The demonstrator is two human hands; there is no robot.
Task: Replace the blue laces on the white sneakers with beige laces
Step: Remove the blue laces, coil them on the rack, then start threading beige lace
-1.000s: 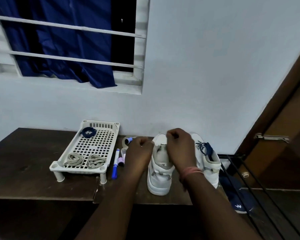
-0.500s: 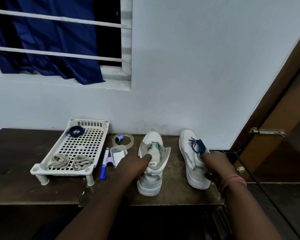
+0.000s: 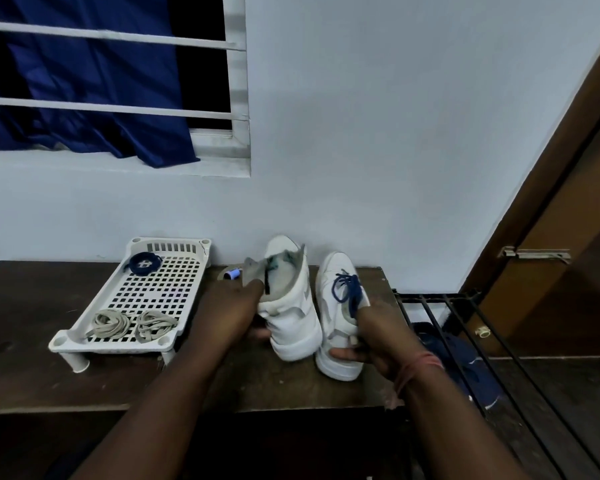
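**Both sneakers now in hand**

Half a second ago the left sneaker stood flat with fingers at its collar; now it is tipped up, toe toward the wall, and the right sneaker has been drawn in beside it.

At the left of the frame, a white slotted tray [image 3: 174, 289] stands on the dark wooden surface [image 3: 32, 323]. Two coils of beige laces [image 3: 132, 325] lie at its near edge, and a coiled blue lace [image 3: 142, 264] sits at its far corner. Just right of the tray, a small blue-capped item [image 3: 234, 273] peeks out behind the left hand.

Centre frame, the left hand [image 3: 229, 313] grips the unlaced left sneaker [image 3: 291, 306], fingers hooked inside the collar and thumb under the heel. Beside it, almost touching, the right sneaker [image 3: 336, 327] carries its blue lace [image 3: 347, 289]; the right hand [image 3: 378, 337] grasps its heel end, thumb across the back.

At lower right, a black wire rack [image 3: 465, 341] holds a dark blue shoe [image 3: 465, 368].
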